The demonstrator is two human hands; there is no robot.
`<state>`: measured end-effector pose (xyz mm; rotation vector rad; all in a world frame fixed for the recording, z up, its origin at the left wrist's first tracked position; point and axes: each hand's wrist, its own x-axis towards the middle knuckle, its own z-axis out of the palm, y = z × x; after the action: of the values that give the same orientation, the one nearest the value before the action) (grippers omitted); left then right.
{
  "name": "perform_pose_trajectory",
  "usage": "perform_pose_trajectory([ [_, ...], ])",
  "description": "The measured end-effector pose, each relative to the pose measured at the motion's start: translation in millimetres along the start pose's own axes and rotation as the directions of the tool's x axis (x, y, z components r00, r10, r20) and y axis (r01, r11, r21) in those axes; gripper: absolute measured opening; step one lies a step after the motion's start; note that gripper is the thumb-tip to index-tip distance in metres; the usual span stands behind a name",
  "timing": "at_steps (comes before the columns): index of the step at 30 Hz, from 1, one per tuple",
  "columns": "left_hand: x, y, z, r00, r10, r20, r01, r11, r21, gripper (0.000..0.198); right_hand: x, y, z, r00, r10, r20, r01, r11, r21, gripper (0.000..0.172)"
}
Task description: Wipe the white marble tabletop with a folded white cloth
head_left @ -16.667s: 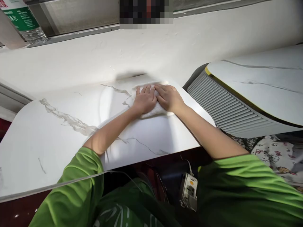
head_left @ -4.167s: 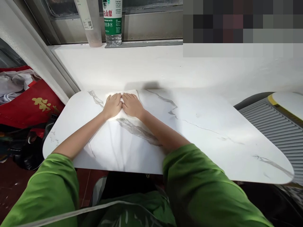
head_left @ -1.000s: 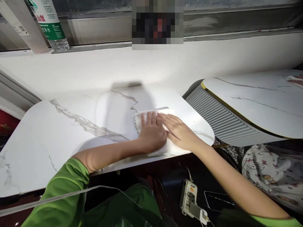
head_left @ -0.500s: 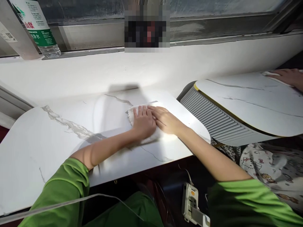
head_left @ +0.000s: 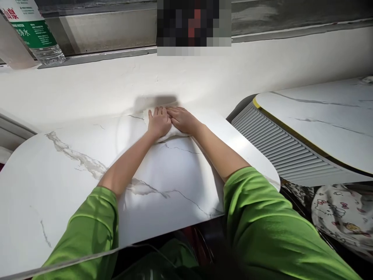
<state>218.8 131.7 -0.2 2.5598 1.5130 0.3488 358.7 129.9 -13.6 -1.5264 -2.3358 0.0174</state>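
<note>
The white cloth [head_left: 174, 133] lay on the marble-patterned tabletop [head_left: 171, 171], close along its back edge by the white wall [head_left: 96, 91] and nearer the back right corner than the back left. The left hand [head_left: 159, 123] and the right hand [head_left: 184, 119] pressed down on it side by side, flat and with fingers stretched out, seemingly touching at the fingers; neither was curled round the cloth.

The step looked like wiping, and two spread palms seemed a sound way to lean evenly on the cloth. Its near side bulged in a soft fold below the hands, so flattening that would probably have given more contact with each stroke. At the back edge, light pressure and sideways strokes would have suited best, since a hard forward push might have rucked the cloth against the wall. Overlapping passes out to the rounded corners would likely have left fewer missed strips. A pale cord [head_left: 96, 255] crossed the left sleeve [head_left: 93, 210], so long reaches called for care against snagging it.
</note>
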Motion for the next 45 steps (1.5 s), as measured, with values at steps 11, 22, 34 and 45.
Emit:
perform_pose_trajectory([
  [11, -85.6, 102.3, 14.3, 0.996, 0.052, 0.076, -0.053, 0.999, 0.009, 0.058, -138.1, 8.5, -32.3, 1.0, -0.003, 0.012, 0.004, 0.999, -0.054, 0.059],
  [22, -135.8, 173.8, 25.3, 0.978, 0.206, 0.041, -0.207, 0.978, 0.028, 0.057, -242.3, 9.1, -64.6, 0.997, 0.057, -0.049, -0.059, 0.997, -0.051, 0.058],
  [34, -36.0, 132.5, 33.3, 0.994, 0.113, 0.001, -0.113, 0.994, -0.012, 0.055, -136.1, 59.7, -42.9, 0.994, 0.073, -0.081, -0.075, 0.997, -0.022, 0.057],
  [45, 63.6, 76.6, 32.4, 0.998, 0.061, 0.024, -0.058, 0.994, -0.09, 0.054, -31.5, 89.1, -29.7, 0.988, 0.145, -0.061, -0.141, 0.988, 0.066, 0.053],
])
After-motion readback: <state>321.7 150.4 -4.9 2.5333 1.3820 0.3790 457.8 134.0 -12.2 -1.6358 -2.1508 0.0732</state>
